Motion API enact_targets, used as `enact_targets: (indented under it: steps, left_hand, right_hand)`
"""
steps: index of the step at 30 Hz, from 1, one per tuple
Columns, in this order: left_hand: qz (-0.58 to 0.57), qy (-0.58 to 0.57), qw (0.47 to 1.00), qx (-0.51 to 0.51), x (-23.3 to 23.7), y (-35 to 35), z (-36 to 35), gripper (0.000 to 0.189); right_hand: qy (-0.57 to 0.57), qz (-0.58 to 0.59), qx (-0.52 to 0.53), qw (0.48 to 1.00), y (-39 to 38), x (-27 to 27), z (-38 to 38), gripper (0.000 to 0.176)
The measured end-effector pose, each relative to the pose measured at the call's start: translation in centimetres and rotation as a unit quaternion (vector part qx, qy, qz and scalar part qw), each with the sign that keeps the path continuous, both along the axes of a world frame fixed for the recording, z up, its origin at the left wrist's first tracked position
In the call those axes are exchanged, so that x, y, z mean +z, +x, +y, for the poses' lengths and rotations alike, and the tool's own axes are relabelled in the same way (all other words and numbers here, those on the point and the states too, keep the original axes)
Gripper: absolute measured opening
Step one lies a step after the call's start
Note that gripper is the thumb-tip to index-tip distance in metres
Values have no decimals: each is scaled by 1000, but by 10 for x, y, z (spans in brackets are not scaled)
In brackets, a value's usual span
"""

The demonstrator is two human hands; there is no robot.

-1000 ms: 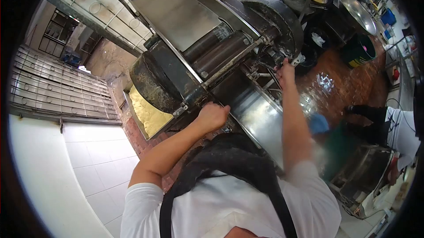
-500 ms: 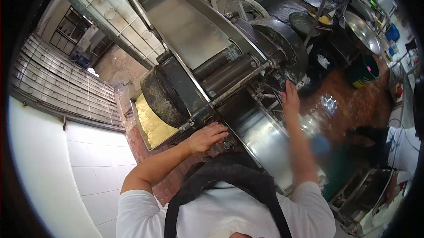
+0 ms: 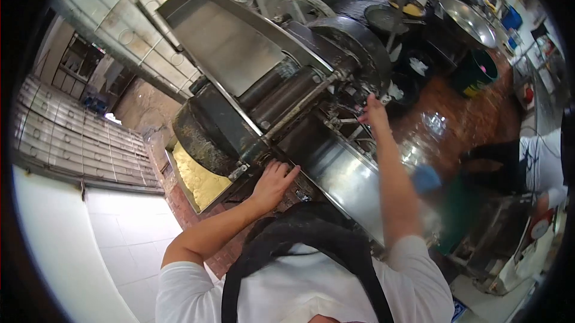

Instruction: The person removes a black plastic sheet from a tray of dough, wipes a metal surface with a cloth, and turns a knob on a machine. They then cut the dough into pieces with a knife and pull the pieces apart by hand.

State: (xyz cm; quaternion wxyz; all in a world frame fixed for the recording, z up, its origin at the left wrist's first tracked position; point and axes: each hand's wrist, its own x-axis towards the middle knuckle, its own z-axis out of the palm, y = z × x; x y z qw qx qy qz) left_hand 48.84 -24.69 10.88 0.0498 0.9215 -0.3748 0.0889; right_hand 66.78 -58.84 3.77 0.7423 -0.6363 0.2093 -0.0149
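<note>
Rollers [image 3: 286, 96] sit beyond and between the hands: the left hand [image 3: 275, 186] lies unclenched at their frame, the right hand [image 3: 376, 114] by the side mechanism [image 3: 352, 94], grip unclear. Seemingly an adjustment; moving either calls for fingers clear of the rollers.

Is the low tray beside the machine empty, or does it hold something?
Not empty: the tray holds a yellow, dough-like mass. The machine hides part, so I cannot tell if it's full.

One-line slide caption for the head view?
Left hand and right hand at a roller machine, with yellow dough-like mass alongside.
</note>
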Motion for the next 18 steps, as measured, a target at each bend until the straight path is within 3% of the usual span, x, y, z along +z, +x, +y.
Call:
enact_targets:
  steps: [6, 10, 12, 14, 18]
  left_hand:
    - [155, 140, 978, -28, -2, 16, -3, 61]
    - [139, 159, 977, -38, -4, 14, 0, 62]
    - [61, 111, 991, -42, -2, 6, 0, 61]
    - [83, 102, 990, -44, 1, 9, -5, 58]
    - [110, 122, 986, -19, -6, 10, -5, 50]
  right_hand:
    - [43, -9, 8, 999, 17, -16, 2, 54]
    - [74, 5, 13, 997, 15, -9, 2, 53]
    - [106, 15, 7, 994, 16, -3, 2, 54]
    - [179, 51, 1, 983, 16, 4, -1, 55]
    - [181, 64, 17, 981, 12, 8, 1, 63]
